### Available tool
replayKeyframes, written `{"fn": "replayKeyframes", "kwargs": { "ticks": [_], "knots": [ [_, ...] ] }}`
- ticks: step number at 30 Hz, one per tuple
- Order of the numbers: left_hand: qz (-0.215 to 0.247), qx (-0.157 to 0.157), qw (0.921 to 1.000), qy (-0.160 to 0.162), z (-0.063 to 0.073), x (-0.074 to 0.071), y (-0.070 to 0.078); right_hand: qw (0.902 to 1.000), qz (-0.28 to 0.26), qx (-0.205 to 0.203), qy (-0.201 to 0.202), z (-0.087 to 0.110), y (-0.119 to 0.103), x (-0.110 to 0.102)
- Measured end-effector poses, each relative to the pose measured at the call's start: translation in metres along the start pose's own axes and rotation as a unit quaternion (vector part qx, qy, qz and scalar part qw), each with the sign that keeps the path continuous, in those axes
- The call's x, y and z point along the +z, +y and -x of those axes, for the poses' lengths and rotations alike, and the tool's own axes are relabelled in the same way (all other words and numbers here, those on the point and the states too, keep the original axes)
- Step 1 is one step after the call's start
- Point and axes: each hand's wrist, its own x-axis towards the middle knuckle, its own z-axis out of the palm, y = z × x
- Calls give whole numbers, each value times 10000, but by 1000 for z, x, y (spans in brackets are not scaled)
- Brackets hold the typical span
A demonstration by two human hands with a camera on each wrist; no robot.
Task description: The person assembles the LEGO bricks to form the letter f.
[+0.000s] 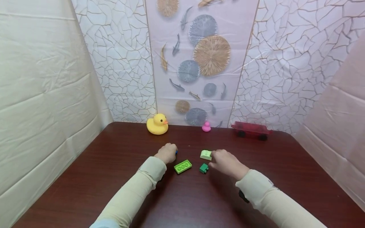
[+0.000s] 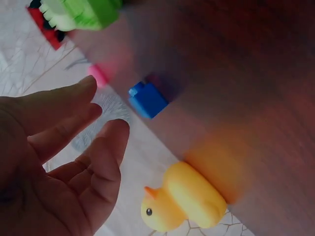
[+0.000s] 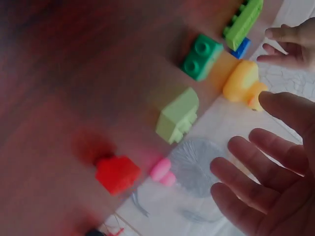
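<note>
My left hand [image 1: 167,153] hovers by a small blue brick [image 2: 149,101], its fingers loosely bent and nothing between them. In the head view that hand hides most of the blue brick. Just to its right lies a long lime-green brick [image 1: 182,166] with round rings on its face. My right hand [image 1: 228,162] holds nothing either, fingers spread and slightly bent in the right wrist view. Beside its fingertips are a pale green curved brick [image 3: 178,115] and, nearer my body, a dark green two-stud brick [image 3: 201,56].
Along the back of the dark brown table [image 1: 182,202] stand a large yellow duck [image 1: 157,124], a small pink duck [image 1: 206,127] and a red wheeled cart [image 1: 251,128]. Patterned cloth [image 1: 122,63] hangs behind, with plain cloth at both sides.
</note>
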Motion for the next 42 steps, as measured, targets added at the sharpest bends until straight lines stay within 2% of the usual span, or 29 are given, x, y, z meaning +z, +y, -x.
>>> {"fn": "replayKeyframes", "kwargs": {
  "ticks": [3, 7, 10, 15, 19, 22, 25, 27, 31, 35, 38, 42],
  "knots": [
    [-159, -120, 9998, -29, -5, 6, 0, 9992, -181, 229, -267, -4, -3, 9],
    [-458, -151, 9988, 96, -13, 13, -2, 9952, -502, 578, -609, -7, -7, 19],
    [-610, -161, 9979, 117, -17, 18, -3, 9924, -614, 666, -828, -8, -11, 26],
    [-643, -197, 9976, 165, -20, 22, -2, 9927, -361, 647, -949, -9, -16, 35],
    [-560, -56, 9981, 246, -23, 24, -5, 9933, -220, 650, -932, -10, -15, 40],
    [-236, 7, 9997, 48, -23, 22, -6, 9926, -304, 665, -967, -11, -12, 42],
    [237, -41, 9990, -373, -21, 17, -6, 9910, -535, 703, -1009, -12, -9, 39],
    [591, -117, 9957, -706, -19, 14, -5, 9893, -760, 740, -998, -13, -8, 34],
    [1084, -107, 9881, -1090, -15, 11, -2, 9862, -1178, 757, -888, -16, -9, 19],
    [1302, 117, 9845, -1171, -12, 10, 3, 9848, -1400, 694, -762, -20, -10, 10],
    [977, 487, 9882, -1075, -10, 12, 7, 9852, -1428, 605, -730, -22, -12, 7],
    [790, 709, 9897, -960, -6, 16, 9, 9843, -1503, 575, -725, -24, -17, 6]
  ]
}}
